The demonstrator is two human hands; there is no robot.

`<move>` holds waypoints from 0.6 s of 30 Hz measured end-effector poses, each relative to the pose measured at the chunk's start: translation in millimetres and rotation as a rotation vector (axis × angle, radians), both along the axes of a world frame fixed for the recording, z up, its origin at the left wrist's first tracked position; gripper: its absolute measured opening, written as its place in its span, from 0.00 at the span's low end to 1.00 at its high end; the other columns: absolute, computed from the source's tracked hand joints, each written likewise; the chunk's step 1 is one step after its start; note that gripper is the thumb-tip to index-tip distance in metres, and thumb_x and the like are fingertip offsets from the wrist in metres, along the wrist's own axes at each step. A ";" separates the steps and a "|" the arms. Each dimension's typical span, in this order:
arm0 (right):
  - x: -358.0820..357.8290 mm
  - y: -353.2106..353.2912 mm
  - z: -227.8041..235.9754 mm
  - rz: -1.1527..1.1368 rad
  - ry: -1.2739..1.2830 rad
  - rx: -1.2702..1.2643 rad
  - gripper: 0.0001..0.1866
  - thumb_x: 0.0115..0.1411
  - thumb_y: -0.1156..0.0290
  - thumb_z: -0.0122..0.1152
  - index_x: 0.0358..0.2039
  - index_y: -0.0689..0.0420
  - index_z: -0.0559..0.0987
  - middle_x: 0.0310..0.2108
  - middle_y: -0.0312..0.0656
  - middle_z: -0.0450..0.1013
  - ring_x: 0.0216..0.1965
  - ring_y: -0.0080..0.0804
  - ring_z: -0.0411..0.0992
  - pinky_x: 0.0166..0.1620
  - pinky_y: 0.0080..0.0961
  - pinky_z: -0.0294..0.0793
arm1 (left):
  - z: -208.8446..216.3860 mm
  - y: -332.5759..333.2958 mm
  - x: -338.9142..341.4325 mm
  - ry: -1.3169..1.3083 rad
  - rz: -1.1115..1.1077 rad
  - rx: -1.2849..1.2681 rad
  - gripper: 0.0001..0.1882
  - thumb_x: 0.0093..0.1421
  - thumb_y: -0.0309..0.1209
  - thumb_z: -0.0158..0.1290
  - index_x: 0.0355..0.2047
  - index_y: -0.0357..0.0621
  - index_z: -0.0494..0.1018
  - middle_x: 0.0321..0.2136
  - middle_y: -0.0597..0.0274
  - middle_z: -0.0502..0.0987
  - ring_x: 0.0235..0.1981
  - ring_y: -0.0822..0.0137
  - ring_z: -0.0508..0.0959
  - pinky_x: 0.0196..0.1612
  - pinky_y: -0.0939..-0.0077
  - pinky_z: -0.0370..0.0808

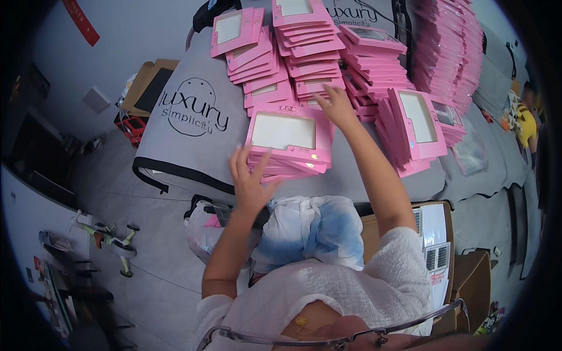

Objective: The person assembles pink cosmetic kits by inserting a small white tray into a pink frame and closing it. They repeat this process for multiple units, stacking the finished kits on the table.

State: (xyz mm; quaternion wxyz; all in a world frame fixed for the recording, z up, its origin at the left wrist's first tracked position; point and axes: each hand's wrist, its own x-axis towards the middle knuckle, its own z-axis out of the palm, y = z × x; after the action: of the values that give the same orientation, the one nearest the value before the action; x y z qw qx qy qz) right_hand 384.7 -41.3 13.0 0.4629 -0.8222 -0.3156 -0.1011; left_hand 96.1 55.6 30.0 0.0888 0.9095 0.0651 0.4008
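Observation:
A short pile of flat pink window boxes [322, 130] lies straight in front of me, its top one showing a white panel through a clear window. My left hand [252, 182] is at the near left corner of this pile, fingers spread and thumb pointing to its front edge. Over the pile's far right corner reaches my right hand [338, 106], its fingers apart beside the tall middle stack of pink boxes [310, 52]. Neither hand visibly holds anything. Whether the fingertips touch the boxes I cannot tell.
More pink boxes [227, 32] lean in a row at the far left, with further stacks [415, 126] to the right. A high wrapped pile [448, 52] rises behind. All rest on a grey covered surface [193, 152]. An open carton [471, 281] stands at my right.

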 end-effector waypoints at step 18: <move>-56.6 -13.0 -91.9 0.143 0.775 0.519 0.36 0.62 0.45 0.34 0.60 0.62 0.54 0.61 0.48 0.51 0.62 0.37 0.49 0.62 0.29 0.47 | -56.0 80.3 25.4 -0.261 -0.218 -1.294 0.28 0.63 0.38 0.41 0.59 0.37 0.52 0.58 0.51 0.57 0.58 0.61 0.59 0.59 0.69 0.54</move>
State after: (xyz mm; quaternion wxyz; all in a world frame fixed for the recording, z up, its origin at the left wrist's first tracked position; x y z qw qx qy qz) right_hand 328.0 -54.3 -78.9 0.7425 -0.6327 -0.1397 0.1698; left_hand 121.4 135.9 -25.9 0.6637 0.6183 0.1888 0.3763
